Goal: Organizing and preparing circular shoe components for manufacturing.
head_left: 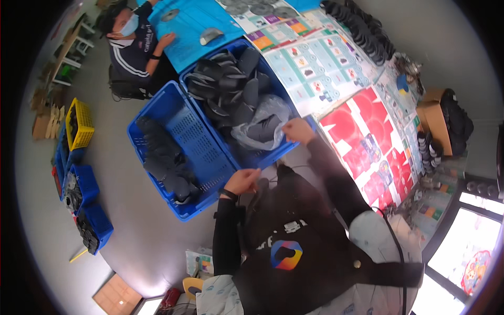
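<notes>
Just past the near corner of a blue crate (207,139), my right hand (298,130) pinches the edge of a clear plastic bag (268,113). The bag lies inside the crate, and a dark grey curved piece (265,128) shows within it. More dark grey curved pieces (226,79) are heaped behind the bag. My left hand (242,181) hovers by the crate's near rim with its fingers curled together; whatever they hold, if anything, is too small to make out.
A second blue crate (184,212) on the left holds a row of dark pieces (165,157). Printed sheets (320,68) cover the table to the right. A masked person (131,52) sits at the blue tabletop (189,47). Blue bins (97,226) and a yellow basket (80,123) stand far left.
</notes>
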Demonstrator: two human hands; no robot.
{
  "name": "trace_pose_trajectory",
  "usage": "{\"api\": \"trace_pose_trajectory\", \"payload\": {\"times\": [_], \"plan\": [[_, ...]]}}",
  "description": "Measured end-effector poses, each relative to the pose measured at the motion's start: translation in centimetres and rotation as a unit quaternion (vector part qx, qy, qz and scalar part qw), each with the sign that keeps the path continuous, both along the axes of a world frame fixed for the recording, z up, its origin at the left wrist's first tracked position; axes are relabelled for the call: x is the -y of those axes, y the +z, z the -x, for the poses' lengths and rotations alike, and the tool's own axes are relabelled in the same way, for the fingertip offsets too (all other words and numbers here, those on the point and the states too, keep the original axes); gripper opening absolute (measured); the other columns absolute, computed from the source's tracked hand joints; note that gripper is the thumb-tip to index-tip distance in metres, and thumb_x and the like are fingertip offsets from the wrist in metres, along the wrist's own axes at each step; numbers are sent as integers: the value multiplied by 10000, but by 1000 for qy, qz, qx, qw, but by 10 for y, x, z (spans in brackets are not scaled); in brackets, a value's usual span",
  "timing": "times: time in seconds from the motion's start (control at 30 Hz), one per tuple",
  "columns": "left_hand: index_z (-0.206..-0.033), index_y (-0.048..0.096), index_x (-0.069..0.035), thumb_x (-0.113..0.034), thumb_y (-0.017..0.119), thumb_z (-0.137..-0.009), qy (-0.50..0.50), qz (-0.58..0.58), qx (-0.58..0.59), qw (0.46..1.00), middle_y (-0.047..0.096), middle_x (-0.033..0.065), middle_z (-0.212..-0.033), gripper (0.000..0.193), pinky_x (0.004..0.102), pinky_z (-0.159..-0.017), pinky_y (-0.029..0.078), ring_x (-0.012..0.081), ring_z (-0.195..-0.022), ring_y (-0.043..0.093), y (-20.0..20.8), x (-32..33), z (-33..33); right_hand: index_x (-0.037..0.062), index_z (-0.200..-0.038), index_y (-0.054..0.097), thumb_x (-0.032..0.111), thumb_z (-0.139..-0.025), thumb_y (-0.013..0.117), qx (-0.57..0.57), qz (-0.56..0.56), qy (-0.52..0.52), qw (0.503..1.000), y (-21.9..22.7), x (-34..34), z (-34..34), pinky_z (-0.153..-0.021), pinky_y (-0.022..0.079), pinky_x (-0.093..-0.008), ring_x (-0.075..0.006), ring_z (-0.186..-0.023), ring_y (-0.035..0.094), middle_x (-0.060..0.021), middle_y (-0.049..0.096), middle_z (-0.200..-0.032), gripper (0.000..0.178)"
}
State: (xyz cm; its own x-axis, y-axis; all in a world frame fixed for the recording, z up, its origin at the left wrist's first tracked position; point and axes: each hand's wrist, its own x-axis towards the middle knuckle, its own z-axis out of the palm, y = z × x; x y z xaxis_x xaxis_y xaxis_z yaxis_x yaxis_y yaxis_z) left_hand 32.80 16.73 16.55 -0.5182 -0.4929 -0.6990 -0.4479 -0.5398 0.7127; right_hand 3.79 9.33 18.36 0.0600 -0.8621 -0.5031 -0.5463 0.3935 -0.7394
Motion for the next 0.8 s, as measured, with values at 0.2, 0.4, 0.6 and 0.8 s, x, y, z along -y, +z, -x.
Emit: {"api": "trace_pose_trajectory", "payload": {"times": [0.2, 0.4, 0.6, 0.8], "plan": [[-1373, 600, -79, -342, 451, -1074, 50, -96, -241, 965, 526, -19, -574, 425, 229, -519, 387, 67, -505, 462, -30, 37, 24, 13, -954, 730, 144, -916, 572, 333, -195, 70, 920, -110, 30, -7, -466, 393, -294, -144, -478, 517, -53, 521, -548, 209], [-1335, 605, -90, -327, 567, -1031, 109, -116, -102, 982, 673, 22, -780, 388, 237, -617, 481, 95, -659, 611, -67, 33, 41, 74, -978, 669, 192, -868, 578, -334, 214, 277, 875, -209, 75, -29, -823, 548, -396, -296, -1140, 573, -101, 613, -1143, 185], [-1365, 570, -63, -248, 581, -1021, 326, -134, -16, 936, 670, 56, -953, 390, 281, -852, 535, 143, -912, 666, -64, 15, 27, 71, -999, 616, 177, -855, 590, -248, 271, 416, 832, -223, 73, 21, -842, 537, -380, -298, -1153, 563, -116, 600, -1113, 181], [-1364, 576, -80, -254, 591, -1013, 361, -127, -11, 924, 689, 60, -1025, 392, 285, -872, 528, 129, -935, 658, -52, 24, 42, 71, -860, 699, 170, -844, 594, -254, 358, 472, 765, -235, 81, 30, -843, 532, -429, -292, -1115, 588, -106, 643, -1016, 145]]}}
